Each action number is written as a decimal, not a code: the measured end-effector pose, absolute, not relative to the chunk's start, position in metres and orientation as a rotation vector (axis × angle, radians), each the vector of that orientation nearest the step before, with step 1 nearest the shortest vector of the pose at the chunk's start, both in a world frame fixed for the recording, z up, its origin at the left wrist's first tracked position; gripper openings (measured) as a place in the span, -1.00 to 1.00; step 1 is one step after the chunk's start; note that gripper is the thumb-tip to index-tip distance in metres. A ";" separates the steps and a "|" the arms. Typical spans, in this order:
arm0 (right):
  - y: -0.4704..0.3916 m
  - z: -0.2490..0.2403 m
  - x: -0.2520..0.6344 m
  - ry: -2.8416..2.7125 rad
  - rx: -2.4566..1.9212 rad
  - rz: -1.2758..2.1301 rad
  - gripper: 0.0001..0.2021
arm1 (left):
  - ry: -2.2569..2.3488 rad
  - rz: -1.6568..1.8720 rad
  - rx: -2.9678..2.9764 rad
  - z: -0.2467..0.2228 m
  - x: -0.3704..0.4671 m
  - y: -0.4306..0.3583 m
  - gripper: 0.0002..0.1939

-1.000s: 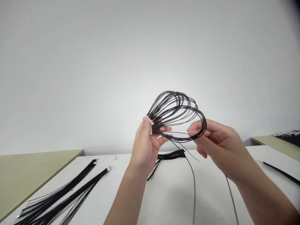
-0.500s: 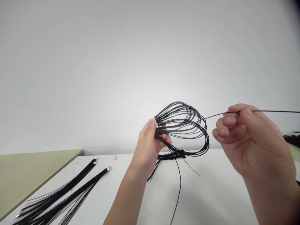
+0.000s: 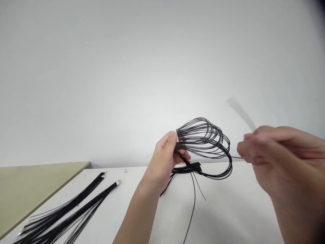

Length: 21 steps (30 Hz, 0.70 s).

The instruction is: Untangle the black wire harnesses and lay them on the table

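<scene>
Near the middle my left hand (image 3: 165, 156) is closed on a white connector (image 3: 177, 135) at the end of a looped bundle of black wires (image 3: 210, 135). The loops fan out to the right above the table. My right hand (image 3: 269, 152), blurred by motion, pinches a single black wire (image 3: 236, 157) that leaves the loops on their right side. A blurred streak rises up and left from its fingertips, perhaps the wire's free end. Under the loops, another black wire bundle (image 3: 195, 166) lies on the table, with thin wires trailing toward the front.
Two black wire bundles with white connectors, one (image 3: 73, 203) behind the other (image 3: 83, 208), lie on the white table (image 3: 218, 210) at the left. A green surface (image 3: 33, 189) borders the table at far left. The pale wall (image 3: 152, 67) rises behind.
My left hand and the looped bundle have shifted slightly right and down. My right hand has turned and lowered a little; the wire no longer stretches out to the right edge.
</scene>
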State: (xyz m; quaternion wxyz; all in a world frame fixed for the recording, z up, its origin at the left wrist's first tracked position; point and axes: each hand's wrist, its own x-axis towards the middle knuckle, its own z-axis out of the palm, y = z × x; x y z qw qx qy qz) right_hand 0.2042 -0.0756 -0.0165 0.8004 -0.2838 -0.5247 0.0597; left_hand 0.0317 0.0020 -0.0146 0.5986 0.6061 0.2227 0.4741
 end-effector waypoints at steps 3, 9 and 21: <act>-0.077 -0.020 0.202 -1.364 -0.857 0.096 -0.91 | 0.516 1.098 1.437 -0.014 0.031 0.001 -0.65; -0.076 -0.018 0.197 -1.393 -1.050 0.272 -0.78 | 0.498 1.051 1.488 -0.014 0.028 0.000 -0.63; -0.072 -0.018 0.205 -1.491 -1.069 0.372 -0.79 | 0.461 1.010 1.586 -0.013 0.024 0.000 -0.64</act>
